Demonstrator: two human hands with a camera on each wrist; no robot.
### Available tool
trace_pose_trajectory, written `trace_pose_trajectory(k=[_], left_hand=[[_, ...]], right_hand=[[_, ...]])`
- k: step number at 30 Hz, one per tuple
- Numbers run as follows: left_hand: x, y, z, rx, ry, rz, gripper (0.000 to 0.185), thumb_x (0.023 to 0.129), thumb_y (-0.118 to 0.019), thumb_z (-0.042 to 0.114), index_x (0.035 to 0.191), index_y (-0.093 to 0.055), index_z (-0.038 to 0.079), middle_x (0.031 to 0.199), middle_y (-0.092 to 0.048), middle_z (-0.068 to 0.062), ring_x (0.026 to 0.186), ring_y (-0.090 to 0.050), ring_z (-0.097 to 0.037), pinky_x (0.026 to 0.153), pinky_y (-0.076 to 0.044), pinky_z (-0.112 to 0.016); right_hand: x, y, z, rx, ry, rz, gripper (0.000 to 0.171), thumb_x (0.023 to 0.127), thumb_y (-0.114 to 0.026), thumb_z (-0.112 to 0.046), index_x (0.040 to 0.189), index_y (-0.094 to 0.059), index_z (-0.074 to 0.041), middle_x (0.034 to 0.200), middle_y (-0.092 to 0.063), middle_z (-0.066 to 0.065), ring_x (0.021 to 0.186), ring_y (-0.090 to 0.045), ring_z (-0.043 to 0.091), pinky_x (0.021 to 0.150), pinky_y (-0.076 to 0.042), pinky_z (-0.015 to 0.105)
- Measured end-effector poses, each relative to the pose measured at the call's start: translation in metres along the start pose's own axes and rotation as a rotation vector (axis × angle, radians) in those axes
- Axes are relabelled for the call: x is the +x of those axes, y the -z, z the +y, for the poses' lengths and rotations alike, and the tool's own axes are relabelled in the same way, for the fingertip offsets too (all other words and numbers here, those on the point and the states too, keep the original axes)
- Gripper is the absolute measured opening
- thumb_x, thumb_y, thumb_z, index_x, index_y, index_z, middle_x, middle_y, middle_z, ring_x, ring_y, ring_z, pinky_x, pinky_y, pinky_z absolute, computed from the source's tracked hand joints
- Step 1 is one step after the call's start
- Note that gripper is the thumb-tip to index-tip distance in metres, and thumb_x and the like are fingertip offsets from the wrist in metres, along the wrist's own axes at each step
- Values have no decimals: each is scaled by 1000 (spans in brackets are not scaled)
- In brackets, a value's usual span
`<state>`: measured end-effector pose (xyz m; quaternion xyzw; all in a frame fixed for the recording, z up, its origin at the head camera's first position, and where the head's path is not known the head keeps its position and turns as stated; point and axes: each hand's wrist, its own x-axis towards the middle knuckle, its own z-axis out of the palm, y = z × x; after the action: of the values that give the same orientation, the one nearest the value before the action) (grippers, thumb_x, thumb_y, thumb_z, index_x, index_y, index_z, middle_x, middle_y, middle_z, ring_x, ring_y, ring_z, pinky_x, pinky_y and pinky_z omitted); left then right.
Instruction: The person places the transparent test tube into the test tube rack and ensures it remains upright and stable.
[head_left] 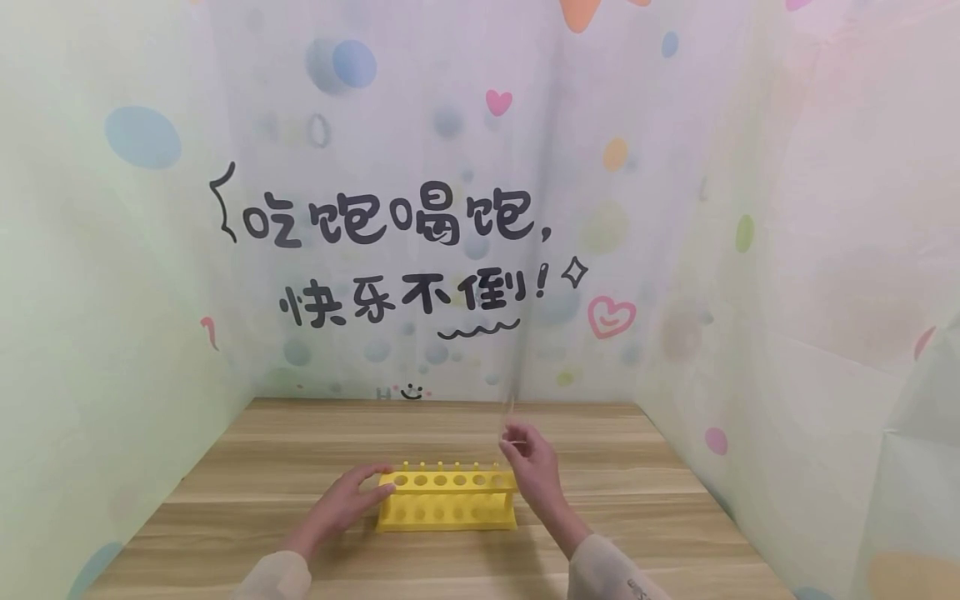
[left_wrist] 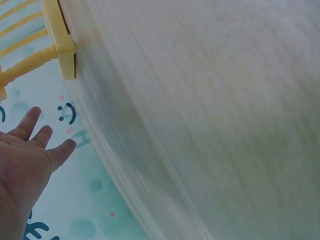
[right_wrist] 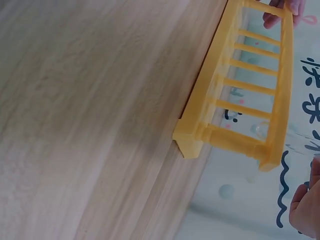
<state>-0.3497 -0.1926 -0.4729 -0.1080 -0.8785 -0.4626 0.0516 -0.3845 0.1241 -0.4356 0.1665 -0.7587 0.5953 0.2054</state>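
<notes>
A yellow test tube rack with a row of round holes and a row of pegs stands upright on the wooden table. My left hand holds the rack's left end, its thumb on the upper plate. Above the rack's right end, my right hand pinches a clear test tube between thumb and fingers. The tube is see-through and hard to make out; its lower end is near the rightmost hole, but I cannot tell whether it is inside. Both wrist views show the rack from the side, with posts between its plates.
The wood-grain table runs back to a pale printed curtain with dark lettering and coloured dots. Similar sheets hang at the left and right of the table.
</notes>
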Motion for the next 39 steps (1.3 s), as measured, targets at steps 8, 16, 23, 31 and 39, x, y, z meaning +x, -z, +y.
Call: trace_pose_trajectory(k=[8, 16, 23, 31, 39], left_hand=[[0, 1, -1, 2, -2, -3, 45, 96, -65, 40, 132, -62, 13, 142, -53, -16, 136, -39, -44, 109, -29, -66], [0, 1, -2, 1, 4, -12, 44, 96, -65, 39, 132, -62, 14, 142, -52, -16, 136, -38, -45, 108, -29, -67], [-2, 3, -2, 6, 1, -20, 44, 96, -65, 39, 132, -62, 13, 142, -52, -18, 136, -38, -46, 107, -30, -67], [-1, 4, -4, 10, -10, -21, 44, 97, -64, 38, 132, -62, 13, 142, -52, -18, 135, -39, -46, 107, -30, -67], [-3, 5, -3, 9, -19, -22, 44, 97, -64, 38, 133, -61, 12, 142, -52, -19, 135, -39, -47, 107, -30, -67]], right_hand=[[-5, 1, 9, -50, -22, -30, 27, 92, -69, -10, 117, -63, -3, 101, -67, 5, 92, -67, 20, 83, -56, 27], [-11, -1, 17, -108, -20, -60, 24, 90, -71, -7, 113, -64, -5, 98, -68, 3, 89, -67, 17, 81, -56, 26], [-17, -1, 23, -127, -27, -82, 24, 91, -71, -8, 113, -63, -1, 97, -67, 3, 89, -67, 17, 81, -56, 28], [-22, -3, 26, -150, -7, -90, 19, 92, -71, -11, 108, -64, -5, 94, -67, 0, 87, -65, 15, 80, -55, 29], [-25, -4, 28, -203, 5, -75, 20, 91, -73, -13, 107, -65, -6, 93, -68, -4, 91, -64, 16, 81, -53, 30]])
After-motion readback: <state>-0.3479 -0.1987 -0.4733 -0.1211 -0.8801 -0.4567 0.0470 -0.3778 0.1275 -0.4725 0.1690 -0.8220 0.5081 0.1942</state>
